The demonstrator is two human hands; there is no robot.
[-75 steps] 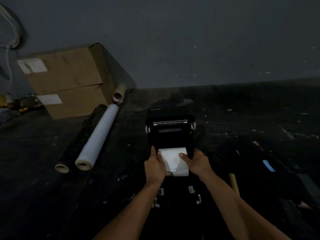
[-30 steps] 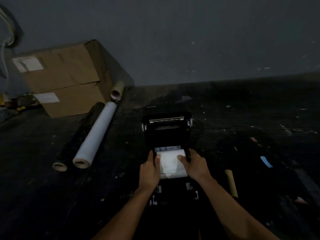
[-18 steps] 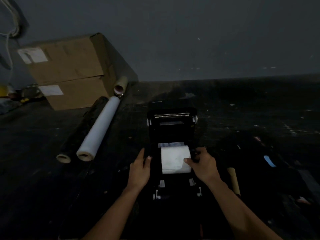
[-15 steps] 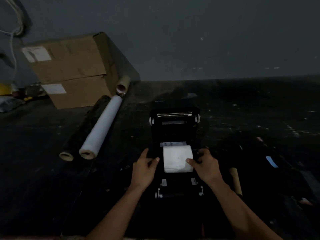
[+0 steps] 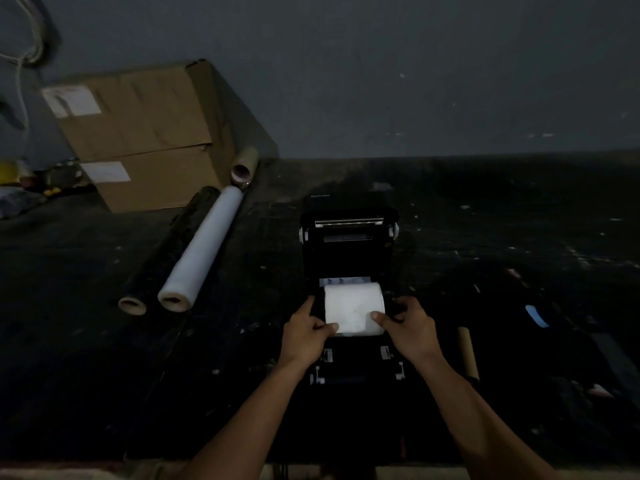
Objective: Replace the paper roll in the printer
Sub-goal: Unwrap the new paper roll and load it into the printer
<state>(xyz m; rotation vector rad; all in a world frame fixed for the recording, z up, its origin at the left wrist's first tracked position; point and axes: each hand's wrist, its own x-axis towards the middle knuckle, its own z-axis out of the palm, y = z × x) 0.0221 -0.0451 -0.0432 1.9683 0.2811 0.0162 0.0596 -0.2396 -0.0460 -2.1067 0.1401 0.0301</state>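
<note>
Two grips: left hand (image 5: 304, 336) and right hand (image 5: 412, 329) pinch the paper roll (image 5: 353, 308) at its ends, in the open printer (image 5: 348, 251) bay. Judged best: seat it level, loose end toward the front.

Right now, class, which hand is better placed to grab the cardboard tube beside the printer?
The right hand: the cardboard tube lies just beyond its forearm; the left hand would cross the printer.
</note>
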